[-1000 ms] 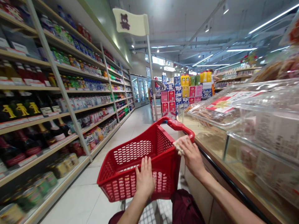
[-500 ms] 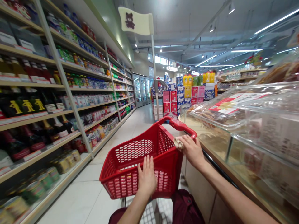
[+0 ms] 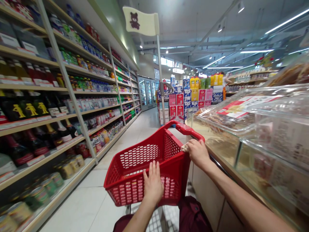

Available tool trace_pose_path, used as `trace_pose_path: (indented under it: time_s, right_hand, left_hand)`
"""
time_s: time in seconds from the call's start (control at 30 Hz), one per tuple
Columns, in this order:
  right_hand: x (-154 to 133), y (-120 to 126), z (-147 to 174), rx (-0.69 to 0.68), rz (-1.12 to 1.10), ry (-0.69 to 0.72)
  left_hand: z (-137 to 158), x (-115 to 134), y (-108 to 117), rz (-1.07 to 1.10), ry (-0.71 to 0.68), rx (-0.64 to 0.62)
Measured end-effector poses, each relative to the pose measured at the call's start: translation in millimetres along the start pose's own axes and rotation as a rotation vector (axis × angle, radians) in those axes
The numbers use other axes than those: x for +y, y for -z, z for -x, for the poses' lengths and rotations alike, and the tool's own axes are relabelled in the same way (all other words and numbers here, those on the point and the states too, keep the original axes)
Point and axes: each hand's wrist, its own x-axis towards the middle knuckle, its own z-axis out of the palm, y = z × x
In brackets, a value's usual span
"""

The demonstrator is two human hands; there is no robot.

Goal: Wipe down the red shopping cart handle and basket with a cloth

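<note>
A red plastic shopping cart (image 3: 135, 161) with perforated walls stands right in front of me, its handle (image 3: 185, 129) on the far right side. Flat on the near side wall lies my left hand (image 3: 154, 185), fingers stretched toward the rim and holding nothing. My right hand (image 3: 198, 153) is closed on a crumpled off-white cloth (image 3: 184, 148) and presses it at the cart's rear corner, just below the handle. Most of the cloth is hidden under the fingers.
Shelves (image 3: 98, 91) of bottles and cans line the left side. A glass-sided counter (image 3: 231, 151) with clear food packs (image 3: 241, 109) stands close on the right. A pole with a bear flag (image 3: 141, 22) rises behind the cart. Stacked drink cartons (image 3: 180, 104) and a person (image 3: 224, 85) are farther back.
My right hand has shifted slightly right with the cloth, its fingers now curled more tightly over it. The left hand stays against the cart wall.
</note>
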Motion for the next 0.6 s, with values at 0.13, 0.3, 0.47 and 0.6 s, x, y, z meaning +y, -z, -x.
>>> trace_pose_path:
  time_s: [0.13,0.3,0.47,0.6]
  right_hand:
    - [-44,-20,13,-0.02,-0.08,0.205]
    - [-18,-19,12,0.036,-0.051,0.236]
    - [18,-2,4,0.069,0.088,-0.023]
    - [-13,-17,18,0.0,-0.022,0.174]
  left_hand:
    - [1,-2,-3,-0.03,-0.003,0.01]
    - [0,-3,-2,-0.015,-0.006,0.01]
    - [0,2,0,0.032,0.003,-0.004]
    - [0,1,-4,0.005,0.006,0.023]
